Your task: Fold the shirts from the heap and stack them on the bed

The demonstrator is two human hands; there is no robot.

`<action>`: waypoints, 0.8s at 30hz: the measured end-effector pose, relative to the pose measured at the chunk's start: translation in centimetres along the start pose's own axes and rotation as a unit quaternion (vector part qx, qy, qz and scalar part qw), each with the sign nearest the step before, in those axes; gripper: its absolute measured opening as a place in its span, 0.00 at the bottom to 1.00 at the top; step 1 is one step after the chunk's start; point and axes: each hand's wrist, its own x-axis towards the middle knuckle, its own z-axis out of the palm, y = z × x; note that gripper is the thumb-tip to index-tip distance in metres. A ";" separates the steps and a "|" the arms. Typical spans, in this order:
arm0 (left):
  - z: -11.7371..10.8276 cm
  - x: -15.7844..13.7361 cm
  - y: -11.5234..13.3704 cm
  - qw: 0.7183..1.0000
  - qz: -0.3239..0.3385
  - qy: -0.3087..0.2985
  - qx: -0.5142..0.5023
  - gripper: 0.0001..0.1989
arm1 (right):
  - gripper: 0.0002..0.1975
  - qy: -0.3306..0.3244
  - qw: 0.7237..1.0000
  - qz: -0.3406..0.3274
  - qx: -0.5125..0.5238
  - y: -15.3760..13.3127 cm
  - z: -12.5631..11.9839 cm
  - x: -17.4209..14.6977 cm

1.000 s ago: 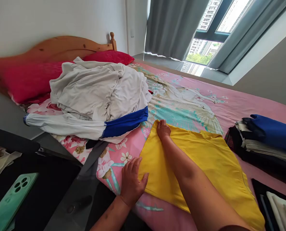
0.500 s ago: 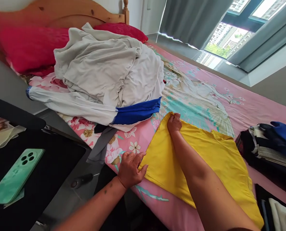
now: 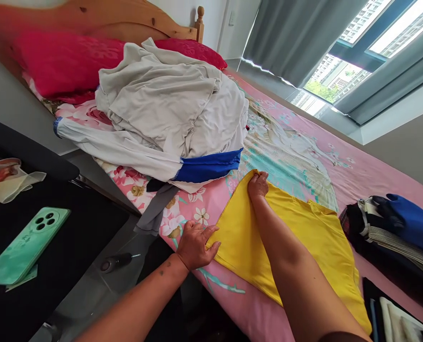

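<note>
Left hand [image 3: 197, 244] has curled its fingers, spread a second ago, at the yellow cloth's [image 3: 314, 237] near left corner; can't tell if it grips. Next, right hand [image 3: 258, 184] pinches the far left corner; cloth lies on pink bedsheet [image 3: 361, 183], folded clothes [image 3: 393, 230] just right.

Soft daylight from the upper-right window [image 3: 354, 54]

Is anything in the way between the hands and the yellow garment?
Nothing visible: the right hand grips the yellow garment by its far corner, and the left hand is at its left edge. The white clothes lie apart from it.
</note>
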 end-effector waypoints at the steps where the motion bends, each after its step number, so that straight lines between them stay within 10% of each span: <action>1: -0.1 0.0 0.0 1.000 0.003 -0.007 -0.013 0.19 | 0.21 0.008 1.000 0.012 0.006 0.0 0.1 -0.1; 19: 0.7 -0.1 -0.7 0.994 -0.049 0.096 -0.013 0.06 | 0.18 -0.003 0.994 0.017 0.105 -1.0 0.0 3.1; 24: 0.7 0.2 -0.8 0.996 -0.044 0.075 0.010 0.07 | 0.27 -0.024 0.990 -0.052 0.132 -0.8 -1.5 -1.4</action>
